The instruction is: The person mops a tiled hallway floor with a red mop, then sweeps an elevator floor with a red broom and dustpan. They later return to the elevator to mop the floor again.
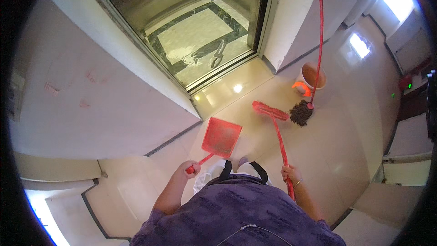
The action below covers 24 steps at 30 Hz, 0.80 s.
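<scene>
My left hand (189, 170) grips the short handle of a red plastic dustpan (222, 136), whose pan bears smudges of dirt. On the right, my right hand (290, 175) is closed around the long red handle of a broom (280, 140). The red broom head (269, 110) is near the tiled floor ahead of me, to the right of the dustpan. Just beyond its right end is the dark string head of a mop (301, 112); the mop's red handle rises past a bucket.
The bucket (311, 77) has an orange cloth (302, 89) over its near rim. Ahead, a metal-framed doorway (222, 71) opens onto a floor of pale and dark green marble (194, 34). A white wall (112, 102) juts out at left. Glossy beige tiles (324, 143) extend right.
</scene>
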Each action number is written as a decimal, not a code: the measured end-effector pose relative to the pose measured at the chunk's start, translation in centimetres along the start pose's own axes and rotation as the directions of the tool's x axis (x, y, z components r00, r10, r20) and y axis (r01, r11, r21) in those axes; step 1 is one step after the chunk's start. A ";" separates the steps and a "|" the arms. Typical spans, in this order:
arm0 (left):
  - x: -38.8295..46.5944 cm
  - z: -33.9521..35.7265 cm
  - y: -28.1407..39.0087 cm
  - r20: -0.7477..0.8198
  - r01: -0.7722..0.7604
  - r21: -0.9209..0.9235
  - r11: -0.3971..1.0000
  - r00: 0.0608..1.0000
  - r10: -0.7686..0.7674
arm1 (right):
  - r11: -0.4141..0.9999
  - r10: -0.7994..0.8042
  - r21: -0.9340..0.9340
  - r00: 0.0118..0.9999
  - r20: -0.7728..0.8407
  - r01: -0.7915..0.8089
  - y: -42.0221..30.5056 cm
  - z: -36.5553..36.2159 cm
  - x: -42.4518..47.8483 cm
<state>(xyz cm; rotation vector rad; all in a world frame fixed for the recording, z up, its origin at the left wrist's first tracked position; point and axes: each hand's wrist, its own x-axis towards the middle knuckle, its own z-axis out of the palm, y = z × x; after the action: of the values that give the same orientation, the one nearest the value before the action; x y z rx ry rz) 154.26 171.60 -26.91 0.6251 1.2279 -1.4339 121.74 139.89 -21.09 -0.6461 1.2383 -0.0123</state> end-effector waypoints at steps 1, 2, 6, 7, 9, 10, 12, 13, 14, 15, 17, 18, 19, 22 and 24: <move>0.6 2.1 0.2 0.007 -0.013 0.014 1.000 1.000 0.013 | 0.999 -0.001 0.044 1.000 0.001 0.001 -0.1 0.0 -0.3; 1.1 4.0 0.7 0.015 -0.027 0.027 0.999 1.000 0.027 | 0.996 -0.002 0.088 1.000 0.003 0.002 -0.3 0.3 -0.4; 3.4 10.3 3.3 0.185 -0.010 0.001 1.000 0.983 0.009 | 0.981 -0.006 0.196 0.998 0.063 -0.007 -2.5 1.5 -0.2; 3.6 12.1 4.3 0.209 -0.010 -0.015 1.000 0.978 0.013 | 0.981 -0.015 0.193 0.998 0.057 0.004 -3.5 2.2 0.3; 4.0 14.9 6.9 0.235 -0.007 -0.042 0.999 0.972 0.017 | 0.979 -0.028 0.204 0.997 0.067 0.014 -5.4 4.0 1.3; 4.4 16.0 8.6 0.238 -0.005 -0.053 0.999 0.971 0.018 | 0.976 -0.032 0.218 0.996 0.083 0.013 -6.4 5.1 1.9; 4.6 18.6 11.3 0.230 -0.051 -0.019 0.999 0.972 0.054 | 0.983 -0.042 0.184 0.997 0.072 0.028 -8.6 7.4 3.1; 4.6 20.2 12.7 0.222 -0.062 -0.025 0.998 0.973 0.067 | 0.990 -0.049 0.134 0.998 0.045 0.043 -9.8 8.9 3.7; 4.5 21.7 14.2 0.215 -0.075 -0.034 0.997 0.973 0.081 | 0.995 -0.056 0.081 0.998 0.021 0.054 -11.0 10.3 4.3; 4.3 22.8 15.3 0.205 -0.089 -0.043 0.995 0.974 0.096 | 0.995 -0.053 0.090 0.998 0.027 0.050 -12.1 11.5 4.8; 4.7 23.9 17.3 0.196 -0.119 -0.054 0.991 0.972 0.127 | 0.994 -0.045 0.102 0.998 0.047 0.040 -14.4 13.9 6.0; 4.5 24.6 17.6 0.175 -0.130 -0.049 0.990 0.975 0.137 | 0.996 -0.057 0.065 0.997 0.059 0.053 -15.5 15.0 6.7; 4.3 25.4 18.3 0.155 -0.142 -0.045 0.989 0.977 0.148 | 0.997 -0.067 0.028 0.995 0.072 0.065 -16.6 16.0 7.5; 4.6 27.2 20.7 0.155 -0.147 -0.164 0.976 0.973 0.172 | 0.980 -0.094 -0.166 0.988 0.126 0.114 -20.0 18.4 10.9; 5.2 28.1 21.9 0.151 -0.206 -0.214 0.955 0.959 0.240 | 0.959 -0.097 -0.251 0.984 0.151 0.134 -23.1 20.5 13.8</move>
<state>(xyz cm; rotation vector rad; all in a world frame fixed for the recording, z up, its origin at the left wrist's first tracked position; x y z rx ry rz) 180.17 146.76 -29.81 0.4753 1.1051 -1.1373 152.12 125.32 -18.86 -0.9328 1.0756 0.0979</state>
